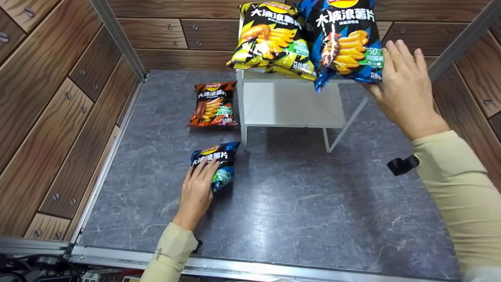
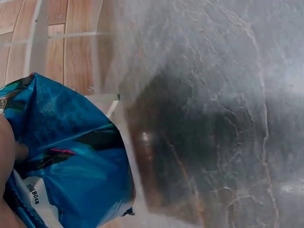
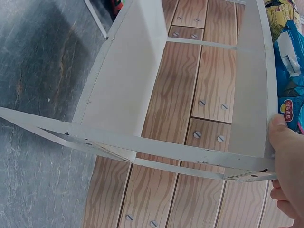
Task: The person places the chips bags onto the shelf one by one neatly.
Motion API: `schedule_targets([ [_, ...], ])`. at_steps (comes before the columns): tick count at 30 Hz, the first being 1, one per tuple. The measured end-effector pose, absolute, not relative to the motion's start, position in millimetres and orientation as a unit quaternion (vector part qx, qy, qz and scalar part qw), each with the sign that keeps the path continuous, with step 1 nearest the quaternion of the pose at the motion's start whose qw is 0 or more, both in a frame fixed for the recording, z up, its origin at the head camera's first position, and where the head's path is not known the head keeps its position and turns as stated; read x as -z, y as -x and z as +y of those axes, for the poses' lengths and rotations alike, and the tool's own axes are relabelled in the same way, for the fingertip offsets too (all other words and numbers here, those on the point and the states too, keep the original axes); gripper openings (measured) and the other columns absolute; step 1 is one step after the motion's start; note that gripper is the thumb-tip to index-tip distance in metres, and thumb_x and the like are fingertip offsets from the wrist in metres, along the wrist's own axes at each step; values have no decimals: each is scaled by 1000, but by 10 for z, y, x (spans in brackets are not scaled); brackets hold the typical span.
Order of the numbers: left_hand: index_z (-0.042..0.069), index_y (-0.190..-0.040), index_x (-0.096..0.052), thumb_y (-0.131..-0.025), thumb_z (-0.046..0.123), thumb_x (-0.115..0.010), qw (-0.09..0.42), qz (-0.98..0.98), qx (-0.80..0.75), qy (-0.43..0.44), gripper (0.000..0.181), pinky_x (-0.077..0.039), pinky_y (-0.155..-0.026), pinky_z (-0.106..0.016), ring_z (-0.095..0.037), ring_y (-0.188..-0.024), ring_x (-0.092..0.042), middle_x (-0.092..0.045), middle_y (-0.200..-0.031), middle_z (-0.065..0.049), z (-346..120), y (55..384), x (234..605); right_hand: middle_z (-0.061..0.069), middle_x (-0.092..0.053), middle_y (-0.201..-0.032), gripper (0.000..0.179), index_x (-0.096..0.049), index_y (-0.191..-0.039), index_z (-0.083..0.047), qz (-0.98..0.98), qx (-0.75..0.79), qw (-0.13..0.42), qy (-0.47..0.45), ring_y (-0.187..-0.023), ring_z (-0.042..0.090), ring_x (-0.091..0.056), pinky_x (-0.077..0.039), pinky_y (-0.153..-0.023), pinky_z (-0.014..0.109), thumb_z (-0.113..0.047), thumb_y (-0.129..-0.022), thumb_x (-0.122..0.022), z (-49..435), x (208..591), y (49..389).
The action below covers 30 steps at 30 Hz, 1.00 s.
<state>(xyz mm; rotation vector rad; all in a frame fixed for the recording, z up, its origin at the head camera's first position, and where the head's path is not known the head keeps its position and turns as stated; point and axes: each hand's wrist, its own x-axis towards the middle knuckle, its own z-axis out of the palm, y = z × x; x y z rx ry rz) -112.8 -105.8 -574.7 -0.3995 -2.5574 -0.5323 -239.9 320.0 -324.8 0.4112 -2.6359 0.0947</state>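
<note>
Near the front left of the grey floor panel, my left hand (image 1: 197, 196) grips a dark blue bag of chips (image 1: 226, 164). In the left wrist view, the bag's blue back (image 2: 85, 142) faces the camera and fingers (image 2: 5, 152) lie at its left edge. My right hand (image 1: 407, 86) rests at the right end of a white shelf rack (image 1: 293, 103), beside a larger blue bag of chips (image 1: 348, 43). Its fingers are extended in the head view. The right wrist view shows its thumb (image 3: 280, 130) on the shelf's edge by that bag.
A yellow bag of chips (image 1: 274, 43) stands left of the blue one on the rack's top. An orange-red bag (image 1: 214, 103) lies on the floor panel left of the rack. Wood-patterned walls (image 1: 62, 113) enclose the sides and back; a metal rail (image 1: 235, 268) runs along the front.
</note>
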Motion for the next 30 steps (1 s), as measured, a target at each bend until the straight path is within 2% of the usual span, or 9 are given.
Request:
schedule_targets([
  [8, 10, -134, -61, -81, -15, -55, 254, -931, 193, 178, 59, -46, -103, -62, -28, -132, -55, -63, -138, -6, -969, 1079, 5587, 25, -33, -157, 77, -34, -149, 9, -960, -29, 235, -150, -151, 37, -24, -10, -125, 55, -37, -95, -65, 3221, 3265, 2402],
  [23, 10, -133, -62, -77, -16, -61, 296, -902, 191, 249, 62, -47, -103, -60, -27, -130, -57, -63, -138, -6, -702, 1094, 5263, 25, -33, -157, 75, -35, -149, 9, -957, -34, 244, -154, -151, 36, -24, -11, -125, 54, -34, -95, -66, 3211, 3274, 2391],
  [30, 10, -131, -64, -84, -14, -57, 333, -882, 191, 273, 54, -48, -103, -59, -28, -129, -58, -64, -136, -6, -571, 1116, 5139, 25, -34, -157, 75, -35, -149, 8, -956, -32, 246, -157, -151, 37, -25, -12, -125, 54, -35, -96, -65, 3208, 3268, 2388],
])
